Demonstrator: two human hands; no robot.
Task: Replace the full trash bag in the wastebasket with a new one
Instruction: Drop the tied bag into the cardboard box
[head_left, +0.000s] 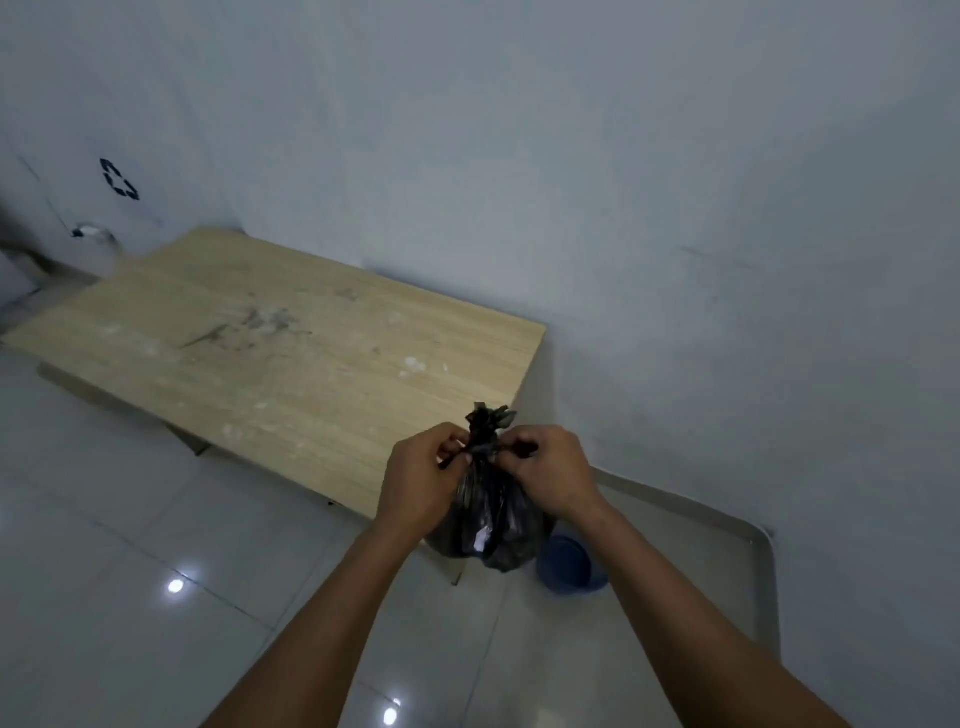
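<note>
Neck of black trash bag (488, 519) pinched from 2 sides. Gripped 1 twisted end with left hand (421, 478), fingers curled tight; gripped the other with right hand (550, 478), likewise curled. Seen before wooden table's (260, 353) near corner, just left of blue wastebasket (569, 564) on glossy tiled floor (130, 545), near white wall (675, 208).

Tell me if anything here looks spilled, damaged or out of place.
Only the wooden table stands out: grey smudges and whitish spots mark its top. The black trash bag, pinched at its neck by the left hand and right hand, shows no tear or spill. The blue wastebasket sits on the floor beside it.
</note>
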